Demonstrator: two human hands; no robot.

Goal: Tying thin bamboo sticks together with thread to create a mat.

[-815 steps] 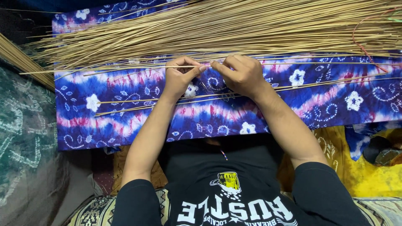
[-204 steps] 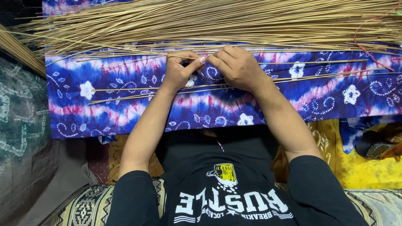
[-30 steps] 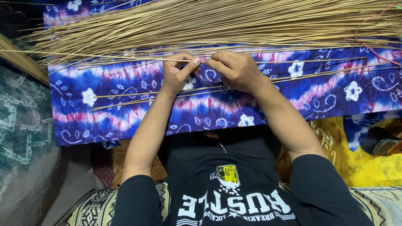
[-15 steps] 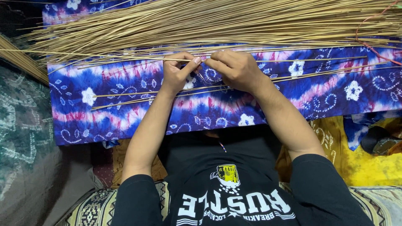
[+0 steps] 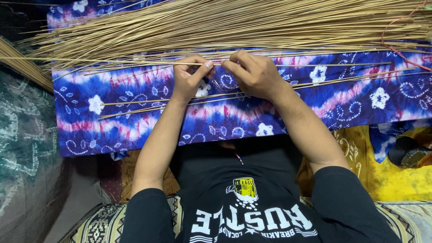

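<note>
Fingertips [image 5: 208,65] of the left hand [image 5: 191,77] and those of the right hand [image 5: 254,74] pinch one thin straw-coloured stick [image 5: 315,65], which runs level across the upper edge of the blue-and-pink tie-dye cloth [image 5: 135,126]. Both hands are closed on it, thumbs nearly meeting in the middle. Just above lies the big bundle of sticks [image 5: 234,24], fanned out sideways; a few loose sticks [image 5: 148,104] rest on the cloth below the wrists (apart from the bundle). The risk, as a judgement: the stick looks thin and stiff, so bending it hard between the two close grips could snap it, and a slack pinch could let it slide back among the bundle, where it would be hard to tell apart.
</note>
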